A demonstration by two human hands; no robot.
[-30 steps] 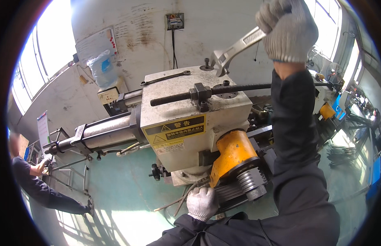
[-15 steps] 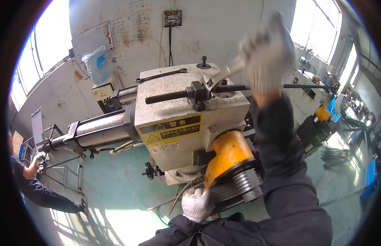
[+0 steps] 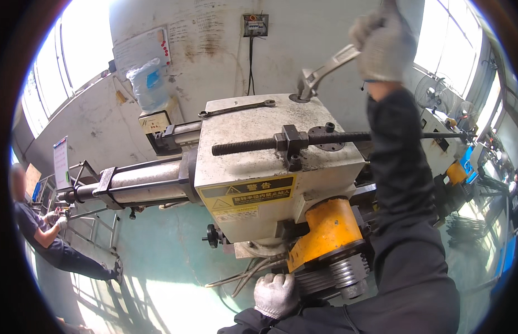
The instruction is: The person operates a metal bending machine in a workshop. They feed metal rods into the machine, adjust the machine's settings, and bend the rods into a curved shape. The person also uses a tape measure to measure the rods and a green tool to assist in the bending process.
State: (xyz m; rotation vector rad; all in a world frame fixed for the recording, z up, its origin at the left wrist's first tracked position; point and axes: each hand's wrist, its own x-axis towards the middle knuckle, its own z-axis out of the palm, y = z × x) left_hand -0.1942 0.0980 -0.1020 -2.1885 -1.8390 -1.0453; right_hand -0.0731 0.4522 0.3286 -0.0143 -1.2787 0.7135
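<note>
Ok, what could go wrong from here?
The adjustable wrench in the right hand might slip: its head is at the far flange, and I can't tell whether it's seated.
The second wrench lies on top of the white housing; a knock could send it off.
The right sleeve crosses the threaded rod in view, so it may snag; depth is unclear.

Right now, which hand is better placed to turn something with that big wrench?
Probably the right hand: it grips the wrench, whose head appears over the machine's top. The left hand is low, near the orange part.
</note>
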